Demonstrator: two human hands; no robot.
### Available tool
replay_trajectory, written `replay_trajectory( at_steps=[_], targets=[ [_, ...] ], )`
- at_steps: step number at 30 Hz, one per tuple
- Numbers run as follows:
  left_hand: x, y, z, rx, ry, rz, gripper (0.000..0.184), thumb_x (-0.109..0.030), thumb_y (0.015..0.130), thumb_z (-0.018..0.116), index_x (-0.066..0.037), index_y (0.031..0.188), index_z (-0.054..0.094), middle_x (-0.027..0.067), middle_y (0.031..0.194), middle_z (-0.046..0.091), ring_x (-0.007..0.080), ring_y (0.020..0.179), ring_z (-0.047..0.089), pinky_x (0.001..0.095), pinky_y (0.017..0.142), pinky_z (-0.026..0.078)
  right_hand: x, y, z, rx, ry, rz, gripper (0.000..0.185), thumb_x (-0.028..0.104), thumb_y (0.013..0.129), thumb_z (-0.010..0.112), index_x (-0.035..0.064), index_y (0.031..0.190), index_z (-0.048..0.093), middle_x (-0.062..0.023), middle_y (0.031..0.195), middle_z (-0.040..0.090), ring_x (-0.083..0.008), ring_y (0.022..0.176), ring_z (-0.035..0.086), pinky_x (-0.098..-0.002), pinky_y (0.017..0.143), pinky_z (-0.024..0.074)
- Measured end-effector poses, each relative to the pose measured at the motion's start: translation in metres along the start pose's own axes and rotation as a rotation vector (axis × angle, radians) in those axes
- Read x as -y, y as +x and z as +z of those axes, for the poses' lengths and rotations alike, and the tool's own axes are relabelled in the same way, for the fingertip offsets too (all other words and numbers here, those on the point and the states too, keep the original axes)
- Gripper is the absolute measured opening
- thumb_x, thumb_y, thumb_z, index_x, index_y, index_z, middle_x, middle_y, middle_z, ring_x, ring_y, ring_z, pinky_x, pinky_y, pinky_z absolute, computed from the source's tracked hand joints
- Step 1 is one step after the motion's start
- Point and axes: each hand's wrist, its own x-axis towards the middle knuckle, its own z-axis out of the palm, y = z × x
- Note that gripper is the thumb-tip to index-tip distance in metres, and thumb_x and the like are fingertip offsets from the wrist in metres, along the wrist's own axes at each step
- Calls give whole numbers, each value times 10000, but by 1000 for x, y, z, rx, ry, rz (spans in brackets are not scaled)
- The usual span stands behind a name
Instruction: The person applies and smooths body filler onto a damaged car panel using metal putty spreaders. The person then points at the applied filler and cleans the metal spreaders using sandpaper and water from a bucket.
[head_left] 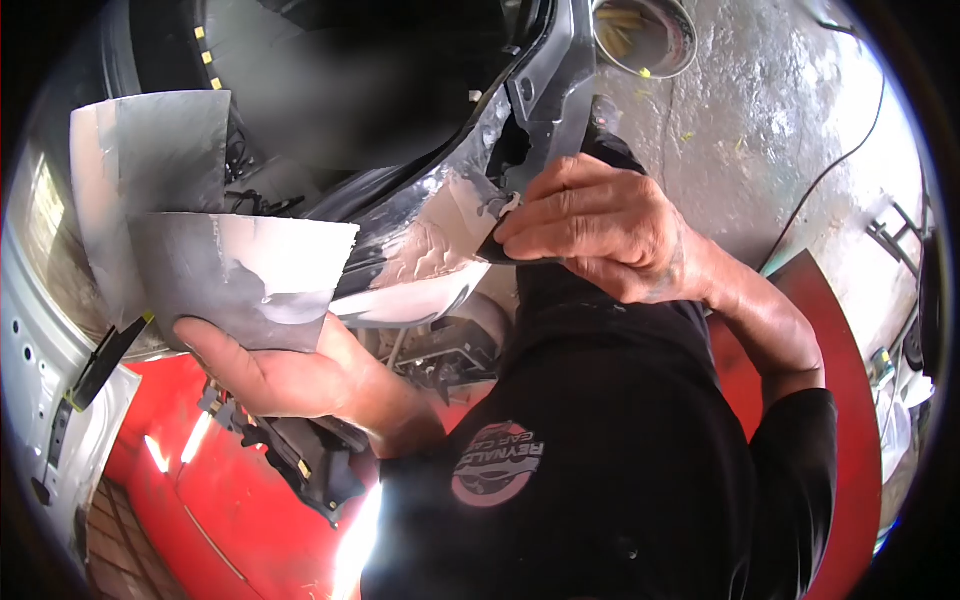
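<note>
My left hand is closed on the lower edge of a thin grey sheet, its thumb lying over the front. Pale filler paste coats the upper right part of this sheet. My right hand pinches a small black spreader, mostly hidden behind the fingers. A dab of paste shows by the fingertips. The spreader is at the right end of a ridged, beige filler patch on the car body panel. Whether its edge touches the patch, I cannot tell.
Another grey, paste-marked sheet appears behind the held one. A round tub with yellowish pieces in it stands on the wet concrete floor. A dark cable runs across the floor. Shiny red panels lie below and at right.
</note>
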Motion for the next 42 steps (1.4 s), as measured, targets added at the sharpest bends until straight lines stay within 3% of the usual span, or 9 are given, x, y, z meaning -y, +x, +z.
replay_trajectory(
  at_steps=[5,8,9,16,20,26,31,42],
  targets=[
    [2,7,-12,-7,45,48,585,-338,1103,427,74,1517,396,202,1558,445,339,1418,470,470,1200,366,6,-2,-15,68,60,79,311,-55,799,619,-12,1077,752,-172,1103,752,-343,1003,687,-438,889,543],
    [3,9,-16,25,24,55,584,-338,1104,424,75,1517,395,205,1557,446,341,1417,472,471,1202,365,2,4,-17,-59,-27,158,284,-70,799,694,1,1072,730,-133,1058,744,-333,976,693,-426,846,564],
    [3,8,-17,33,11,46,584,-337,1105,422,75,1517,394,207,1557,445,342,1417,471,472,1202,365,-3,8,-19,-55,-106,145,238,-36,850,699,3,1084,722,-134,1032,740,-325,953,689,-418,811,579],
    [-1,3,-9,-11,5,-2,606,-352,1097,439,72,1527,380,215,1560,444,352,1418,470,482,1203,363,-36,11,5,-161,-110,107,283,-46,847,689,18,1121,725,-137,1033,736,-327,966,686,-423,821,587],
    [1,2,-9,-29,25,13,610,-391,1085,469,59,1496,428,218,1499,499,349,1346,546,478,1140,448,-40,13,12,-193,-161,80,321,-98,806,682,8,1106,729,-126,1062,741,-327,999,688,-420,859,586],
    [2,0,-13,-17,45,12,604,-387,1091,455,60,1496,426,219,1498,498,351,1345,545,487,1140,448,-41,8,13,-93,-133,29,381,-109,747,665,-12,1110,728,-131,1144,743,-349,1069,682,-436,957,557],
    [2,-1,-13,7,-11,6,574,-322,1109,411,79,1519,386,211,1541,459,347,1389,499,481,1185,388,-32,1,9,-65,-106,72,362,-122,734,657,-26,1077,724,-135,1099,748,-348,1027,689,-438,930,554],
    [1,-1,-10,11,21,7,595,-358,1104,419,71,1515,397,204,1539,466,344,1391,499,483,1180,392,-15,-13,-9,13,-38,82,424,-144,690,584,-11,1062,737,-149,1094,755,-355,1045,690,-455,938,546]
  ],
)
